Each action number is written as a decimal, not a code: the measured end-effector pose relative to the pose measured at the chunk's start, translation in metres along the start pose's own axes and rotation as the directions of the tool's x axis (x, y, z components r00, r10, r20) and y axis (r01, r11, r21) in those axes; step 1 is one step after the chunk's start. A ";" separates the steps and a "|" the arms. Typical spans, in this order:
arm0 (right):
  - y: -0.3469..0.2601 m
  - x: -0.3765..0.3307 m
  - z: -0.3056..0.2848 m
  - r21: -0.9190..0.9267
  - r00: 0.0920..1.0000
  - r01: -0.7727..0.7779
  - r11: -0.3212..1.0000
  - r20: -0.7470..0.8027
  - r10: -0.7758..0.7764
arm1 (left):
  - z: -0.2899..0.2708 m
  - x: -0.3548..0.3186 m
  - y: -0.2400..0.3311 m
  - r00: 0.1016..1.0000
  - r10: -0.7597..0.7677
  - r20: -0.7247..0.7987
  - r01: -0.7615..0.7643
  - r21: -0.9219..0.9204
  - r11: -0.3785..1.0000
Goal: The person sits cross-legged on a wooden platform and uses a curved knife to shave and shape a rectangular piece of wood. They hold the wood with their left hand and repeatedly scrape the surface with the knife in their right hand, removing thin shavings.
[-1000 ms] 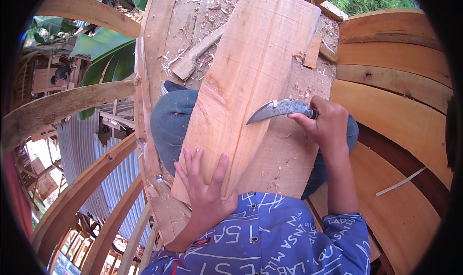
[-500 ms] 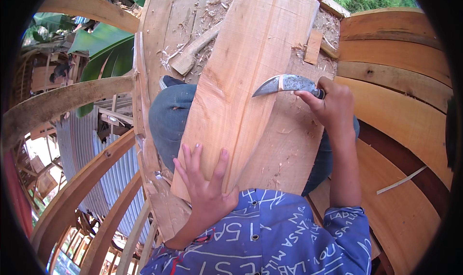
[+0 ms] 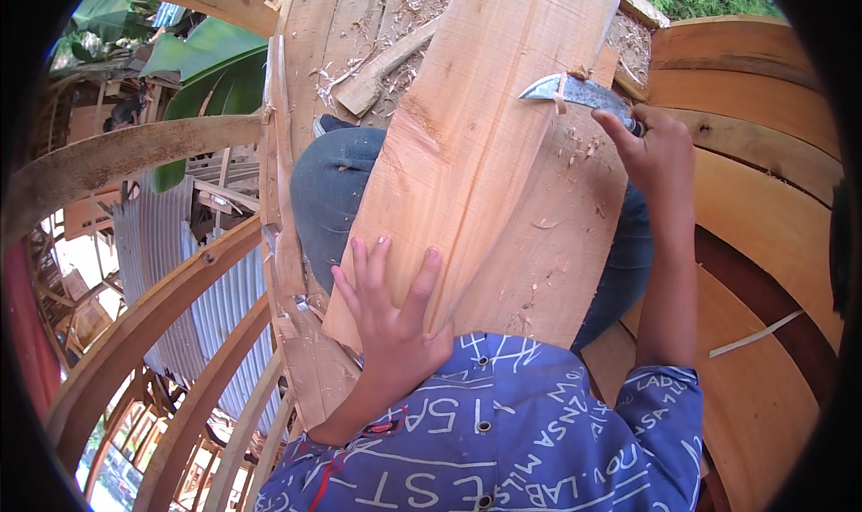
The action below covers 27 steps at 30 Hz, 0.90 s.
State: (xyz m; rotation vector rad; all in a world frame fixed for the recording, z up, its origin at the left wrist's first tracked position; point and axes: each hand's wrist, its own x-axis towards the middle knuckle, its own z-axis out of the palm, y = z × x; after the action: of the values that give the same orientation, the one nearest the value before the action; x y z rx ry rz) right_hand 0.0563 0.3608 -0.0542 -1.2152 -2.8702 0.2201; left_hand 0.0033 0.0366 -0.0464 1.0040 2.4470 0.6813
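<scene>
A wide wooden plank (image 3: 467, 144) slants across my lap, its near end against my shirt. My left hand (image 3: 395, 319) lies on the near end with fingers spread, pressing on its face. In my right hand (image 3: 660, 148) is the handle of a knife with a broad curved blade (image 3: 575, 94). The blade crosses the plank's right edge, its tip pointing left over the wood. A small curl of shaving hangs at the blade. Beneath the plank is another board (image 3: 548, 260) with shavings scattered on it.
A loose wooden piece (image 3: 382, 72) lies among shavings beyond my left knee (image 3: 332, 189). Curved wooden ribs (image 3: 144, 153) rise on the left, with corrugated metal sheets (image 3: 162, 251) outside them. Planked walling (image 3: 763, 207) curves along the right, with a thin strip (image 3: 754, 334) there.
My right hand and the knife have moved away from me along the plank's right edge. My left hand stays on the near end. The whole view has shifted slightly.
</scene>
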 end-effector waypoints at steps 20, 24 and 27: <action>-0.005 -0.094 -0.028 0.888 0.934 -0.268 0.373 0.334 -0.126 | -0.018 -0.004 -0.008 0.998 0.055 -0.029 -0.060 -0.196 0.979; -0.010 -0.092 -0.050 0.839 0.810 -0.472 0.270 0.534 -0.242 | -0.024 -0.004 -0.009 0.998 0.066 -0.016 -0.068 -0.190 0.979; -0.008 -0.097 -0.042 0.861 0.725 -0.405 0.309 0.508 -0.466 | -0.027 -0.004 -0.008 0.996 0.086 -0.011 -0.087 -0.179 0.980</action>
State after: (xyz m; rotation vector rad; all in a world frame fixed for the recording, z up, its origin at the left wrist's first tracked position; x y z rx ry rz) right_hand 0.1211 0.2915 -0.0072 -0.7718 -2.1241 2.4733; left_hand -0.0125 0.0209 -0.0291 1.0422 2.3072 0.9148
